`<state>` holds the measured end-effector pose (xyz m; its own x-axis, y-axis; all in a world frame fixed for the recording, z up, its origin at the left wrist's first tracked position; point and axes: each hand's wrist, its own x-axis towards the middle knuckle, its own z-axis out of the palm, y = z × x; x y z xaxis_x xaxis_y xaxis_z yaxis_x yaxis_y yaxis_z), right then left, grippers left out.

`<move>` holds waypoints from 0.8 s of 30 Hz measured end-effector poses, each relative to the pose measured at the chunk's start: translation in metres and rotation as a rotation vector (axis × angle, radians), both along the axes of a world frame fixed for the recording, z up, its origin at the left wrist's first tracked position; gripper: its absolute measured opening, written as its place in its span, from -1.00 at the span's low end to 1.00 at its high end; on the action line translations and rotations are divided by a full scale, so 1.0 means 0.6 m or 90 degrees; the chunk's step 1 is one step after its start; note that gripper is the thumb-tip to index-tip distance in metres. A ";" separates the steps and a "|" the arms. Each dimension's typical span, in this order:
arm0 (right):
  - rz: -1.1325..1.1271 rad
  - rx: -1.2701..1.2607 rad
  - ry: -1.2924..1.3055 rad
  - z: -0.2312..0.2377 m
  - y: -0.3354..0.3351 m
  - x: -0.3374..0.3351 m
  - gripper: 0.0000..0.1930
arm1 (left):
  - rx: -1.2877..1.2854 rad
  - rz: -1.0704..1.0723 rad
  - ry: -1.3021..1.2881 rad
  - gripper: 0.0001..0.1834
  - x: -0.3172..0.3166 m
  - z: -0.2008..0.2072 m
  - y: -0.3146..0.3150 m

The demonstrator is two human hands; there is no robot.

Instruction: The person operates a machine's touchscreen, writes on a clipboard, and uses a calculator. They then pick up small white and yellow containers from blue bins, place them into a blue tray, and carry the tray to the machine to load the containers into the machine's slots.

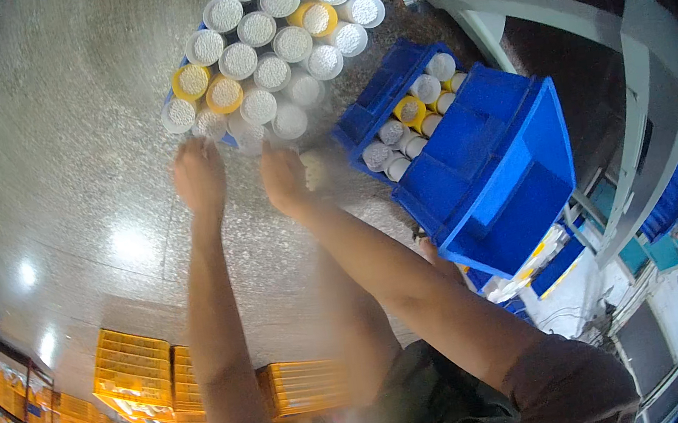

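Several round white containers with bumpy white tops, a few ringed in yellow or orange, stand packed in rows [256, 31]. Slivers of a blue crate [229, 141] show around and under them. My left hand [199, 177] is closed, its fingertips up against a container [210, 124] at the near left corner. My right hand [283, 174] is also closed, near the front containers [248, 134]. Whatever either hand grips is hidden behind the fingers. A pale, blurred thing [313, 169] shows just right of my right hand.
Right of the group, a blue crate [355, 126] holds similar white and yellow containers, with another blue crate [480, 146] over part of it. Pale green metal legs [530, 2] rise at the far right. Orange crates [130, 367] are stacked at the lower left.
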<state>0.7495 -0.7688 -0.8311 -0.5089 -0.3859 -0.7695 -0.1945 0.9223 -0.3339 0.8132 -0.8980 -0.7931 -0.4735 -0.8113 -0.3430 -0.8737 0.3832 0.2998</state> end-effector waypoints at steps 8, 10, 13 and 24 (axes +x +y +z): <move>0.116 -0.237 0.083 0.019 0.013 0.008 -0.47 | 0.175 0.112 0.085 -0.83 0.076 0.048 0.118; 0.105 -0.245 0.072 0.059 0.020 -0.008 -0.44 | 0.183 0.104 0.116 -0.81 0.082 0.064 0.144; 0.093 -0.310 0.025 0.158 0.063 -0.053 -0.41 | 0.168 0.096 0.172 -0.81 0.072 0.116 0.184; -0.290 -0.428 0.092 0.690 0.511 -0.367 -0.35 | 0.208 -0.009 0.420 -0.83 -0.349 0.521 0.390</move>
